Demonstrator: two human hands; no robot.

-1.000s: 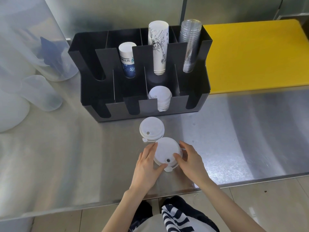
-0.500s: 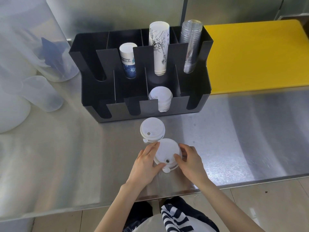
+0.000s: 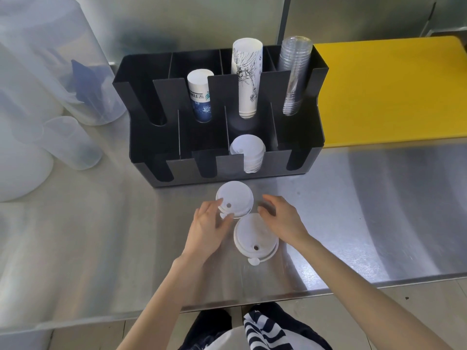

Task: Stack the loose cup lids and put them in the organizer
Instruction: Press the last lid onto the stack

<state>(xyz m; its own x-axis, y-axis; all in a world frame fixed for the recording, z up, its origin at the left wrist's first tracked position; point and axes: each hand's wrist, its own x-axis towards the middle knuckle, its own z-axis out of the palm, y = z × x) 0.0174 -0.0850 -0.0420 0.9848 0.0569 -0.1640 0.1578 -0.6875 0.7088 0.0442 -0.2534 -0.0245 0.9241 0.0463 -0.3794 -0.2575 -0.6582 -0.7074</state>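
Observation:
Two loose white cup lids lie on the steel counter in front of the black organizer (image 3: 298, 157). The far lid (image 3: 236, 199) sits just before the organizer's front wall. The near lid (image 3: 255, 237), a short stack with a tab at its front, rests closer to me. My left hand (image 3: 211, 223) touches the far lid's left edge with its fingertips, fingers apart. My right hand (image 3: 280, 215) hovers to the right of both lids, fingers spread, holding nothing. A stack of white lids (image 3: 249, 152) stands in a front slot of the organizer.
The organizer's rear slots hold a blue-printed paper cup stack (image 3: 199, 97), a tall white printed cup stack (image 3: 246, 77) and clear plastic cups (image 3: 294, 74). Translucent containers (image 3: 68, 142) stand at the left. A yellow board (image 3: 389, 92) lies at the right. The counter edge (image 3: 353, 290) is near me.
Both hands have let go of the near lid and moved forward. My left hand now touches the far lid; my right hand has opened beside it.

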